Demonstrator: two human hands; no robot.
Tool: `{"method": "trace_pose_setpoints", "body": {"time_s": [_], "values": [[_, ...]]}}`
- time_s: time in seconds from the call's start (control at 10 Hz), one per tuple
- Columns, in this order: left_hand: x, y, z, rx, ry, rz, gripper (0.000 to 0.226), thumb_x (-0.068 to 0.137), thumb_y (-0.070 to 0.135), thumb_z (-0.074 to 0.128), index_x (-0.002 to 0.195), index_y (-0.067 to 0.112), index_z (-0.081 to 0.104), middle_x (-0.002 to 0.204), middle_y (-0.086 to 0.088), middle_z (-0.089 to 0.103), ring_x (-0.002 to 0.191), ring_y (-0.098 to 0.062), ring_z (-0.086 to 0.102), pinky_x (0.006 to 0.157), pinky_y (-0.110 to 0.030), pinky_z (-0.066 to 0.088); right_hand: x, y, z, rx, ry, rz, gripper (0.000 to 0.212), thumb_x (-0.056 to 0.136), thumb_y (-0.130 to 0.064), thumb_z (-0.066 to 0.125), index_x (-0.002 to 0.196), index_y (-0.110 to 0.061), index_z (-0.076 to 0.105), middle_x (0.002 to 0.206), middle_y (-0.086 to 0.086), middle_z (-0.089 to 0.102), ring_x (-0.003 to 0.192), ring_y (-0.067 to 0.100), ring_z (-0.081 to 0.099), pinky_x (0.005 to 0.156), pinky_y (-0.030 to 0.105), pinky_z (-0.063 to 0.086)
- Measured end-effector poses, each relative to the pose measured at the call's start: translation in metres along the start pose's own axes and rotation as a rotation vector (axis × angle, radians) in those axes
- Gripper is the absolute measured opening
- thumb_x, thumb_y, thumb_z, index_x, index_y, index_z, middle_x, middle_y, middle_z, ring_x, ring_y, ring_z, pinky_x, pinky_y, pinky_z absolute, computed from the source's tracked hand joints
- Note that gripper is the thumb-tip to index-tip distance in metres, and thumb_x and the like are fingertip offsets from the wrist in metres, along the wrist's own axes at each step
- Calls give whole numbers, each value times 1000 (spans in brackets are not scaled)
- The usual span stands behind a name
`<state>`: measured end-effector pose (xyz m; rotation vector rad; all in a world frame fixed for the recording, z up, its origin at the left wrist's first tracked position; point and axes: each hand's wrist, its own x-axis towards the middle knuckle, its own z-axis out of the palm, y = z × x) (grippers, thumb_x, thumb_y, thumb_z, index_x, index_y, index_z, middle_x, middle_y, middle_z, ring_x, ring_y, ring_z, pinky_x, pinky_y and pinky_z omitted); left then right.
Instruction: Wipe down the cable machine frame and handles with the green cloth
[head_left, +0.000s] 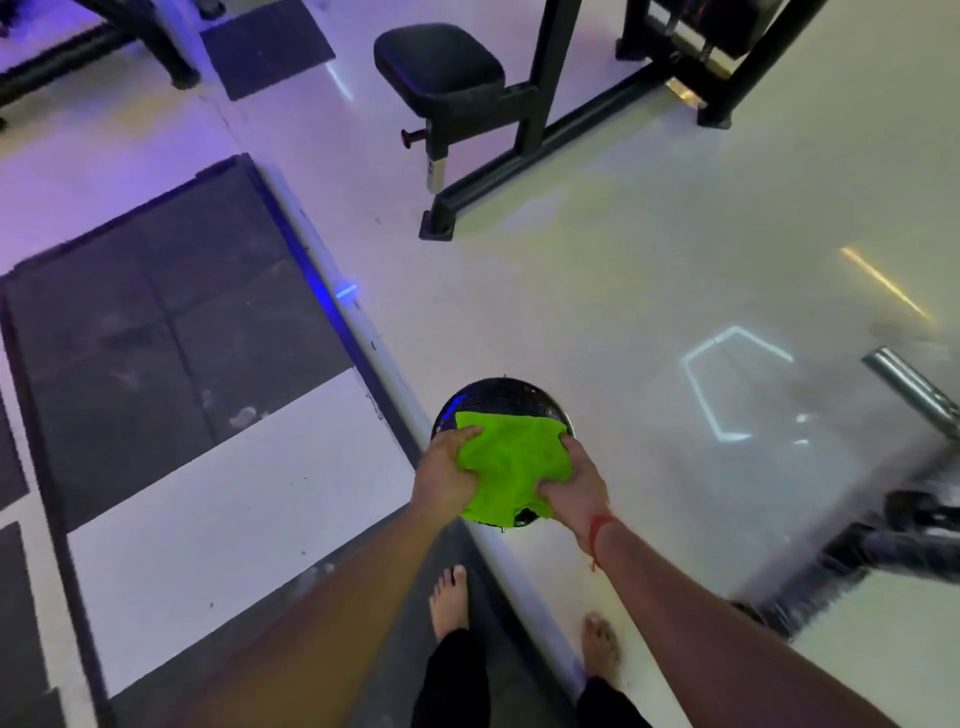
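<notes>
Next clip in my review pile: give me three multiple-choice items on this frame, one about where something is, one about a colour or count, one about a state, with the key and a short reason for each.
1. Where is the green cloth?
A. Spread on the dark floor mat
B. Draped over a round dark object, between both hands
C. Hanging from the padded seat

2. How many bare feet are in view?
A. None
B. One
C. Two

3. What is the left hand doing?
A. Gripping the cloth's edge
B. Hanging idle at the side
C. Resting flat on the floor

Key: 1 B, the cloth covers the round dark object, with the right hand on its other side. 2 C, a left foot and a right foot stand on the floor. 3 A, its fingers bunch the fabric.
</notes>
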<state>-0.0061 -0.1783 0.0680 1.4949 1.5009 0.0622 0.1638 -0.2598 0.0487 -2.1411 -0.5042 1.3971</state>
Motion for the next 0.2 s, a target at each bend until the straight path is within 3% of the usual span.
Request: {"method": "trace_pose_setpoints", "body": {"time_s": [0.1,0.2], "values": [[43,-26,10,141,-65,0,75,79,-1,58,149,24,44,148,-4,37,132,-25,50,104,-24,40,36,16,31,69,44,132,88,82,-9,69,155,-38,28,133,5,57,113,29,59,94,43,56],[52,-48,10,349,-114,-149,69,84,12,59,149,22,37,146,-10,25,121,-38,54,103,-47,47,47,41,56,61,127,341,77,82,-14,67,152,-27,36,134,8,59,115,30,60,94,47,57]]}}
